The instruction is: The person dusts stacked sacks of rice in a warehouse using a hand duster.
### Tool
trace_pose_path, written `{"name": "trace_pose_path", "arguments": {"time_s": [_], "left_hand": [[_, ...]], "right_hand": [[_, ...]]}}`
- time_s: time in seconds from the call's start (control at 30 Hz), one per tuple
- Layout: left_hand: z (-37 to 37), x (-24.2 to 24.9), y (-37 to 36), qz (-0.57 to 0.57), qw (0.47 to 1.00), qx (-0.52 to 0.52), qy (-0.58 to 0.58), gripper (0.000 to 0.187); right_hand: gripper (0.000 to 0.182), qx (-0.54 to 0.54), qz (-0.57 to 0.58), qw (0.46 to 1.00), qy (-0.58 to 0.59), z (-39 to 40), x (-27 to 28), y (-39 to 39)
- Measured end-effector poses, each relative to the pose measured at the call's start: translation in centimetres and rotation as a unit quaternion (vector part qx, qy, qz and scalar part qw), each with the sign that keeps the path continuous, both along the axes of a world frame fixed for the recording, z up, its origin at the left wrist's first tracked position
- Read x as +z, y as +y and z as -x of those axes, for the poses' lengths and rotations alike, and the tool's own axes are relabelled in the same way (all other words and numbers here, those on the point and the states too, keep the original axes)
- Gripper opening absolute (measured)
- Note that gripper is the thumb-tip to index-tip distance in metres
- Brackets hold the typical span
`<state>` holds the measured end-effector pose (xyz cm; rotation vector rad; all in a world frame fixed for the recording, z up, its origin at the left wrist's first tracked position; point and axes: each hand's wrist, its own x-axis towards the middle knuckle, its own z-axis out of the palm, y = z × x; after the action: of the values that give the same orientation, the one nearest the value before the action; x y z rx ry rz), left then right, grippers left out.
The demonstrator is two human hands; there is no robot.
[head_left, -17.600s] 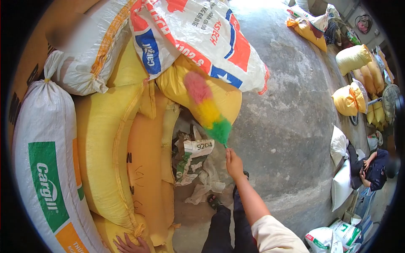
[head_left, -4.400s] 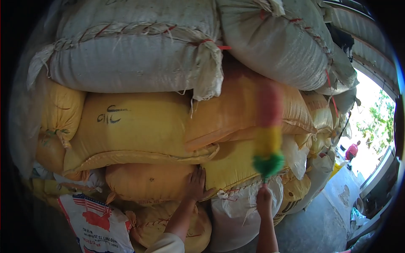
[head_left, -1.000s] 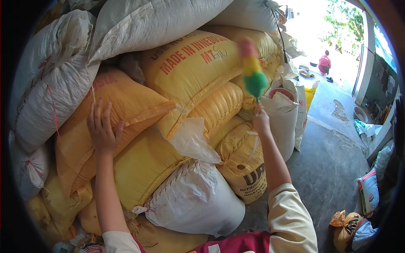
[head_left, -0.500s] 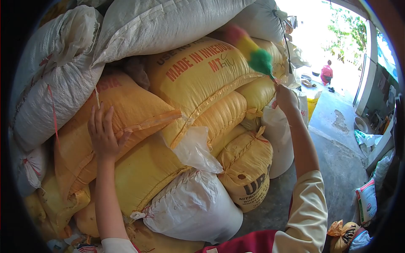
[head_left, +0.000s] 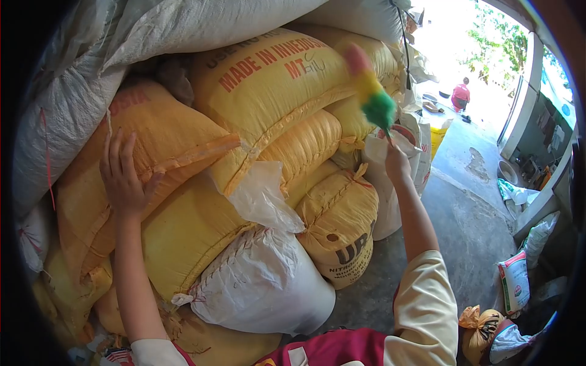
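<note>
My right hand [head_left: 398,163] is wrapped round the handle of a feather duster [head_left: 373,100] with pink, yellow and green bands. The duster's head points up and away, overlapping the end of a large yellow sack [head_left: 274,91] with red lettering. With fingers spread, my left hand [head_left: 127,177] lies flat against an orange-yellow sack [head_left: 177,131] on the left of the pile. Below the hands are a white sack [head_left: 262,283] and a tied yellow sack [head_left: 339,226] with black print.
White sacks [head_left: 201,36] lie on top of the pile. A concrete floor [head_left: 464,219] runs along the right to a bright doorway, where a person in pink [head_left: 461,94] crouches. Smaller bags [head_left: 514,283] stand by the right wall, and a tied orange bag [head_left: 482,332] is at lower right.
The whole view has shifted, so the sacks appear further left. The duster was blurred and tilted more to the left; now it is sharper and more upright. My left hand stays on the sack.
</note>
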<state>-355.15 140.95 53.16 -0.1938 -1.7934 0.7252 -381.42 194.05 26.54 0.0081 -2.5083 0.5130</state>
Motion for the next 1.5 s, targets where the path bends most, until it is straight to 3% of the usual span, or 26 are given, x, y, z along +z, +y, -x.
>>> {"name": "trace_pose_path", "arguments": {"time_s": [0.03,0.1,0.23,0.3,0.37,0.4,0.43,0.6,0.67,0.73,0.8,0.83,0.9,1.03,1.1,1.27,1.33,1.5], "left_hand": [[0.0,-0.1,-0.1,0.002,1.000,-0.002,-0.001,0.073],[0.2,-0.1,-0.5,0.008,1.000,-0.006,0.001,0.073],[0.2,-0.1,-0.2,-0.002,1.000,-0.006,-0.007,0.073],[0.2,-0.1,-0.1,-0.003,1.000,0.000,0.003,0.072],[0.1,0.0,-0.2,-0.005,1.000,-0.004,-0.010,0.072],[0.1,0.0,-0.2,-0.003,1.000,-0.010,-0.014,0.072],[0.1,-0.2,-0.2,-0.003,1.000,-0.011,-0.020,0.072],[0.2,0.0,0.0,0.001,1.000,-0.001,-0.009,0.072],[0.3,0.0,0.0,-0.003,1.000,-0.003,-0.012,0.072],[0.4,-0.2,0.0,-0.010,1.000,-0.004,-0.018,0.073],[0.5,-0.1,0.1,0.000,1.000,-0.005,-0.013,0.072],[0.4,-0.1,0.1,0.005,1.000,-0.009,-0.017,0.072],[0.5,0.0,0.1,0.007,1.000,-0.005,-0.016,0.072],[0.5,0.0,0.0,0.021,1.000,0.005,-0.020,0.071],[0.5,-0.1,-0.1,0.017,1.000,0.013,-0.020,0.070],[0.8,0.0,-0.3,0.023,1.000,0.003,-0.009,0.070],[0.6,-0.2,-0.4,0.027,1.000,0.001,-0.016,0.070],[0.6,-0.1,-0.4,0.034,0.999,0.009,-0.012,0.069]], "right_hand": [[0.036,-0.009,0.073,0.997,-0.025,3.1,-4.7,1.9],[0.036,-0.121,0.187,0.964,-0.148,-3.7,-0.2,0.3],[0.038,-0.141,0.187,0.966,-0.106,-5.8,0.4,-1.2],[0.040,-0.064,0.231,0.966,-0.092,-7.4,3.6,-4.0],[0.041,-0.049,0.206,0.971,-0.111,-7.7,2.8,-5.6],[0.042,-0.034,0.185,0.974,-0.123,-7.9,2.0,-5.9],[0.043,-0.016,0.213,0.977,-0.004,-6.8,-1.3,-5.5],[0.042,-0.050,0.362,0.927,-0.090,-5.6,-11.3,-3.6],[0.039,-0.022,0.356,0.913,-0.197,-13.0,-5.3,-8.4],[0.034,0.079,0.247,0.956,-0.140,-16.0,-8.9,-11.0],[0.032,0.201,0.150,0.959,-0.134,-18.0,-11.4,-12.3],[0.032,0.197,0.156,0.958,-0.136,-18.3,-11.7,-12.3],[0.031,0.227,0.048,0.950,-0.207,-19.1,-9.3,-11.9],[0.034,0.099,0.124,0.973,-0.169,-14.4,-12.2,-10.3],[0.039,-0.019,0.294,0.928,-0.227,-11.9,-11.8,-9.7],[0.042,0.028,0.293,0.931,-0.213,-12.8,-8.3,-12.2],[0.048,0.044,0.228,0.944,-0.234,-12.5,-8.9,-12.6],[0.052,-0.037,0.381,0.887,-0.259,-10.1,-9.4,-11.8]]}}
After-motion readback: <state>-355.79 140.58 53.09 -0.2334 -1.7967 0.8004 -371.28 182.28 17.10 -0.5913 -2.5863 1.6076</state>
